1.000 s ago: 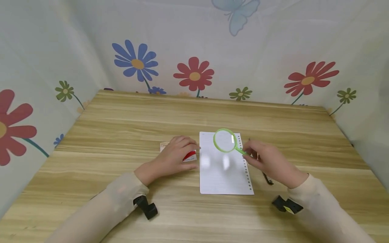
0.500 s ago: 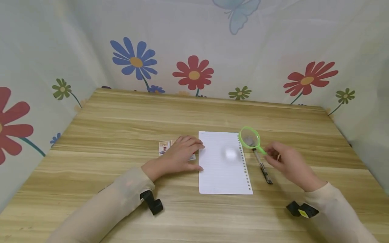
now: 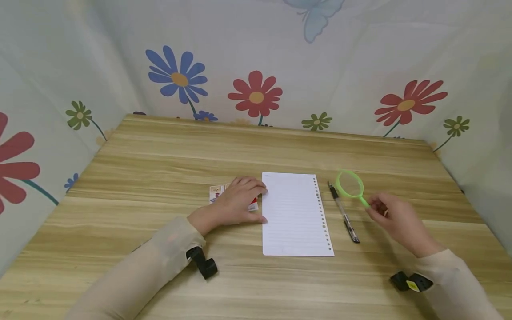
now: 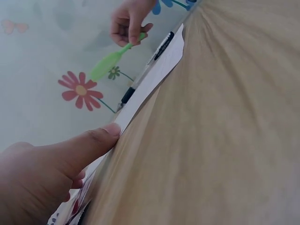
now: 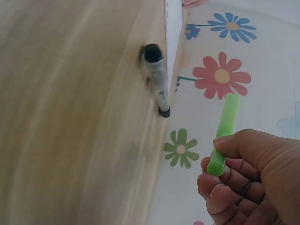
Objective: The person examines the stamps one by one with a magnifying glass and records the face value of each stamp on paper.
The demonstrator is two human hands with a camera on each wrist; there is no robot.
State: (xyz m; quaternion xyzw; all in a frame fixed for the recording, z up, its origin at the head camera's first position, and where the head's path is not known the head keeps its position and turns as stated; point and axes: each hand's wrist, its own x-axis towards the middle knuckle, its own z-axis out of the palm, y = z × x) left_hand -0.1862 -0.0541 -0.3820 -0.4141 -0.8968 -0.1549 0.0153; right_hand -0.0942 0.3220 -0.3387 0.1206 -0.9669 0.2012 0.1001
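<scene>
In the head view my right hand [image 3: 400, 222] pinches the handle of a green magnifying glass [image 3: 362, 201], its round lens held up right of the pen. The right wrist view shows the thumb and fingers on the green handle [image 5: 228, 115]. A sheet of lined paper [image 3: 294, 213], punched along its right edge, lies flat on the table. My left hand [image 3: 232, 204] rests at the paper's left edge, and its thumb tip [image 4: 111, 130] touches that edge. Small printed cards [image 3: 216, 193] lie partly hidden beneath the left hand.
A clear pen with black ends [image 3: 344, 213] lies slantwise just right of the paper. The wooden table [image 3: 180, 151] ends at a flower-printed cloth backdrop [image 3: 340, 71] at the back and sides.
My right hand has carried the magnifying glass rightward from above the paper to beyond the pen, uncovering the pen. The left hand has shifted slightly right, onto the paper's edge.
</scene>
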